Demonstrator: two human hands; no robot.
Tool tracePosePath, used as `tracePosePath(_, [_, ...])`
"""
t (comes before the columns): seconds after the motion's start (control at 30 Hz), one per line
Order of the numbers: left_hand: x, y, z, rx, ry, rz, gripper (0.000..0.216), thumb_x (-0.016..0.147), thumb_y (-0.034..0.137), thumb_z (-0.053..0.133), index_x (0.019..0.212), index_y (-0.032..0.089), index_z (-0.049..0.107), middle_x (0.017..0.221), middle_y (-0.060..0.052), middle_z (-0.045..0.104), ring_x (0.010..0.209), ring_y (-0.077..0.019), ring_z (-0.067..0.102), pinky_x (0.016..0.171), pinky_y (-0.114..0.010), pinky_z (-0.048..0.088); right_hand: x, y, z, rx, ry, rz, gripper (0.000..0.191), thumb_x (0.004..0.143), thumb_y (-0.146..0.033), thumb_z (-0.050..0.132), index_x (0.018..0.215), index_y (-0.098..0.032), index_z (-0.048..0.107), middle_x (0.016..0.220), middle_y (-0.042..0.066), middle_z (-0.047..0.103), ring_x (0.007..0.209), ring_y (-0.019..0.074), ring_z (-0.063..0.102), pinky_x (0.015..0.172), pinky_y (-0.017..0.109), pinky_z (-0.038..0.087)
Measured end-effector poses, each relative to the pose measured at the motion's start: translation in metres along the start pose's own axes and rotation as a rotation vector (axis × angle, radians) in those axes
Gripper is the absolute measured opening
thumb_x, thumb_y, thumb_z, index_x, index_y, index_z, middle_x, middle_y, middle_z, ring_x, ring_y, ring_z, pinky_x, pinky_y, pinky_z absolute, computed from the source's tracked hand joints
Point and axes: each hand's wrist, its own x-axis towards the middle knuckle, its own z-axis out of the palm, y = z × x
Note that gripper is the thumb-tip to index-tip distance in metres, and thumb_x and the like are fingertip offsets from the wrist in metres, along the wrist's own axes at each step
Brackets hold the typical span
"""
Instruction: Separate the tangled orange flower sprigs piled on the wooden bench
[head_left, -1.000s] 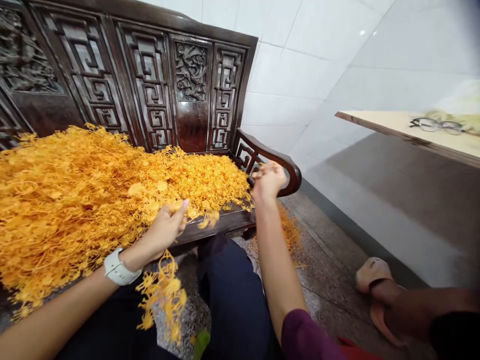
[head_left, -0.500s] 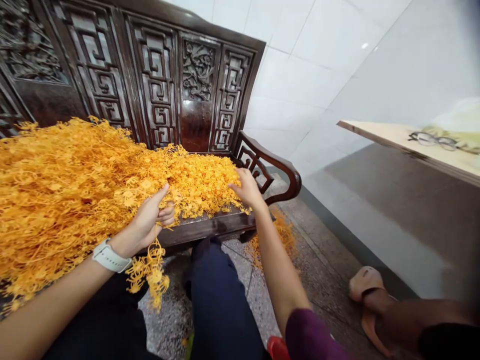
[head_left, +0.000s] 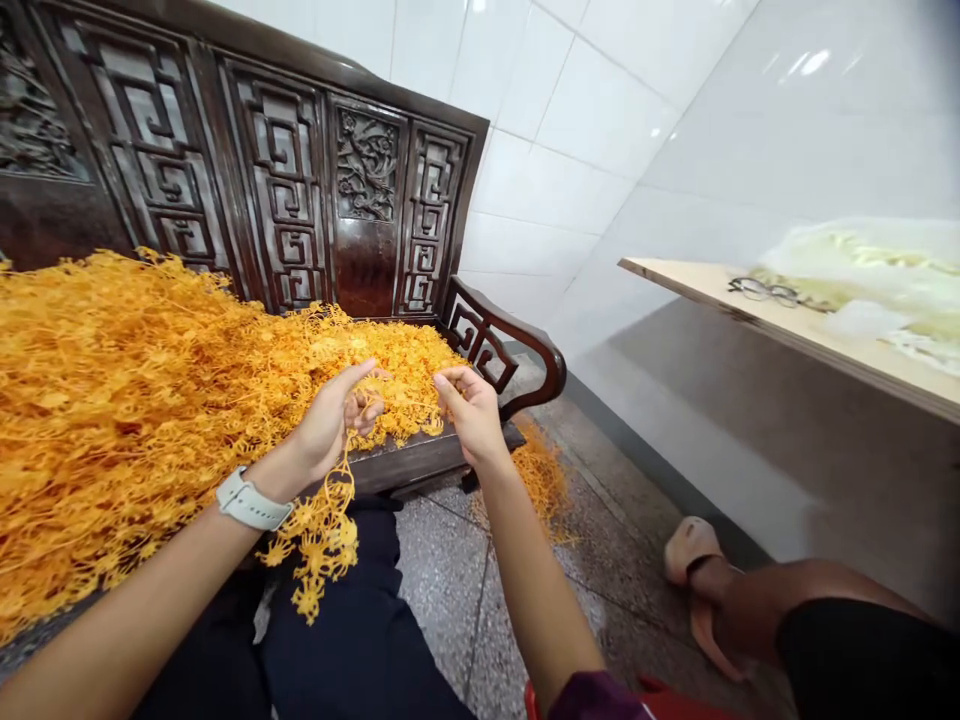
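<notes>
My left hand [head_left: 334, 425], with a pale watch strap at the wrist, is closed around a strand of yellow-orange plastic flower-shaped pieces [head_left: 326, 540]. The strand dangles below the palm, over my dark trousers. A short way to the right, my right hand [head_left: 474, 415] has its thumb and fingertips pressed together; whether something small is between them I cannot make out. Behind both hands lies a heap of loose yellow-orange pieces [head_left: 409, 350] on the bench seat. To the left rises a much larger pile of similar branched strands [head_left: 142, 400].
The dark carved wooden bench [head_left: 364, 265] has a curved armrest [head_left: 551, 365] at its right end. Thin orange scraps [head_left: 541, 480] lie on the floor beside it. At right, a wooden board [head_left: 675, 280] carries glasses [head_left: 765, 291] and plastic bags. Another person's leg [head_left: 810, 590] extends in below.
My right hand has drawn back from the loose heap towards my left hand, its fingers now pinched. The left hand has shifted right with its strand. The view has turned slightly right.
</notes>
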Motion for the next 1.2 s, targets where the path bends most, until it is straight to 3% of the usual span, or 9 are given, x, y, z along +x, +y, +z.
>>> tracePosePath(0.17, [-0.006, 0.001, -0.007, 0.017, 0.050, 0.117, 0.034, 0.087, 0.044, 0.075, 0.104, 0.014, 0.068, 0.065, -0.001, 0.057, 0.060, -0.0109, 0.051, 0.054, -0.021, 0.033, -0.011, 0.006, -0.007, -0.081, -0.001, -0.052, 0.030, 0.087, -0.047, 0.077, 0.090, -0.020, 0.063, 0.075, -0.004, 0.054, 0.062, 0.0100, 0.042, 0.058, 0.025, 0.035])
tracePosePath(0.33, [0.000, 0.001, 0.002, 0.069, 0.010, 0.144, 0.043, 0.096, 0.053, 0.065, 0.120, 0.017, 0.071, 0.051, 0.005, 0.044, 0.044, -0.0071, 0.032, 0.047, -0.021, 0.022, -0.014, -0.007, -0.008, -0.398, -0.186, -0.101, 0.045, 0.102, -0.059, 0.052, 0.087, -0.021, 0.070, 0.077, 0.002, 0.061, 0.076, 0.0166, 0.056, 0.076, 0.033, 0.045])
tracePosePath(0.43, [0.002, -0.003, 0.008, 0.116, -0.034, 0.115, 0.050, 0.094, 0.056, 0.066, 0.126, 0.017, 0.071, 0.049, 0.009, 0.036, 0.040, -0.0062, 0.026, 0.045, -0.022, 0.019, -0.008, -0.021, -0.001, -0.386, -0.254, -0.135, 0.051, 0.102, -0.065, 0.048, 0.092, -0.022, 0.073, 0.091, 0.006, 0.069, 0.092, 0.0194, 0.062, 0.091, 0.037, 0.047])
tracePosePath(0.57, [0.004, -0.011, 0.010, 0.207, -0.050, 0.113, 0.055, 0.090, 0.057, 0.071, 0.124, 0.015, 0.074, 0.056, 0.006, 0.043, 0.042, -0.0055, 0.029, 0.042, -0.022, 0.020, -0.004, -0.030, 0.011, -0.212, -0.450, -0.003, 0.039, 0.091, -0.059, 0.071, 0.081, -0.021, 0.070, 0.077, -0.001, 0.062, 0.071, 0.0132, 0.052, 0.071, 0.030, 0.043])
tracePosePath(0.63, [0.006, -0.015, 0.009, 0.239, -0.029, 0.119, 0.057, 0.090, 0.058, 0.071, 0.127, 0.015, 0.074, 0.058, 0.006, 0.043, 0.042, -0.0056, 0.030, 0.042, -0.022, 0.020, -0.006, -0.029, 0.013, -0.142, -0.477, 0.045, 0.036, 0.090, -0.055, 0.073, 0.078, -0.021, 0.068, 0.072, -0.002, 0.058, 0.068, 0.0118, 0.047, 0.068, 0.029, 0.040])
tracePosePath(0.87, [0.006, -0.017, 0.000, 0.312, -0.050, 0.168, 0.059, 0.087, 0.055, 0.075, 0.128, 0.013, 0.073, 0.057, 0.007, 0.044, 0.043, -0.0059, 0.030, 0.042, -0.022, 0.021, -0.017, -0.017, 0.012, -0.070, -0.480, 0.123, 0.032, 0.086, -0.051, 0.079, 0.091, -0.020, 0.074, 0.082, 0.001, 0.064, 0.073, 0.0134, 0.052, 0.071, 0.029, 0.043])
tracePosePath(1.07, [-0.002, -0.013, -0.002, 0.395, -0.016, 0.284, 0.063, 0.095, 0.066, 0.058, 0.122, 0.012, 0.075, 0.050, 0.008, 0.033, 0.040, -0.0082, 0.027, 0.042, -0.025, 0.019, -0.025, 0.006, 0.003, 0.114, -0.221, 0.169, 0.029, 0.088, -0.050, 0.077, 0.092, -0.022, 0.074, 0.081, 0.000, 0.061, 0.073, 0.0137, 0.053, 0.073, 0.028, 0.046])
tracePosePath(1.2, [-0.009, -0.013, -0.005, 0.494, -0.093, 0.322, 0.060, 0.102, 0.063, 0.046, 0.126, 0.014, 0.073, 0.052, 0.006, 0.037, 0.043, -0.0109, 0.035, 0.046, -0.026, 0.026, -0.033, 0.016, -0.003, 0.171, -0.190, 0.210, 0.028, 0.084, -0.046, 0.081, 0.097, -0.022, 0.075, 0.086, 0.002, 0.065, 0.077, 0.0144, 0.057, 0.075, 0.029, 0.048])
